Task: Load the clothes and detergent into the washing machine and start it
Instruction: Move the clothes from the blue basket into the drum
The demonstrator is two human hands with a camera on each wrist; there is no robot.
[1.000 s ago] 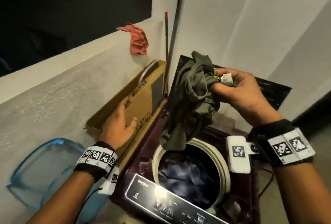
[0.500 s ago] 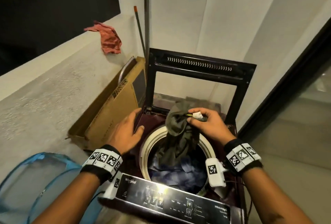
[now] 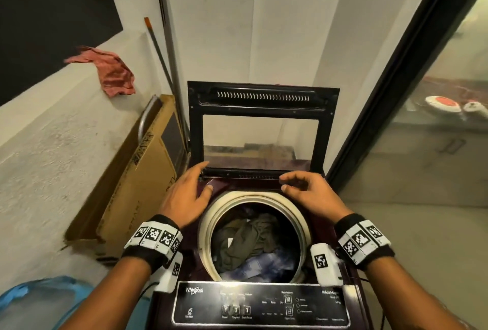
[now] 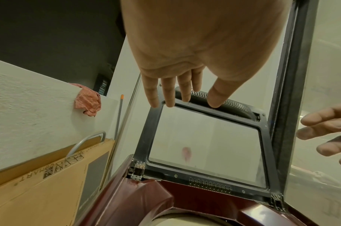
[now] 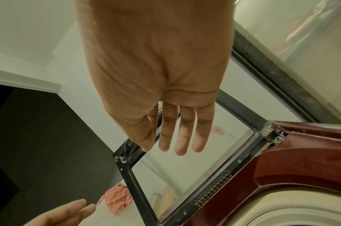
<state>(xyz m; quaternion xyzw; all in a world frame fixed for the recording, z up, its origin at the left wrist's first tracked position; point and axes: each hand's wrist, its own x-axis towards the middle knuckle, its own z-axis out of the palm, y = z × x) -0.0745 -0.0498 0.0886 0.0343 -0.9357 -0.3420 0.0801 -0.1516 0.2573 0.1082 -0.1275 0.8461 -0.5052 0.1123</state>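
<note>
Lying in drum (image 3: pixel 206 226), olive garment (image 3: pixel 245 240), below both empty hands (image 3: pixel 184 197)

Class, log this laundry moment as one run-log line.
lid: open | olive garment: in drum | left hand: empty | right hand: empty | detergent: unseen

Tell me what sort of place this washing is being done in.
Probably a home utility corner or balcony used for laundry. A top-loading washing machine stands against the wall with its lid up, a flattened cardboard box leans beside it, and a red cloth hangs over a low wall.
</note>
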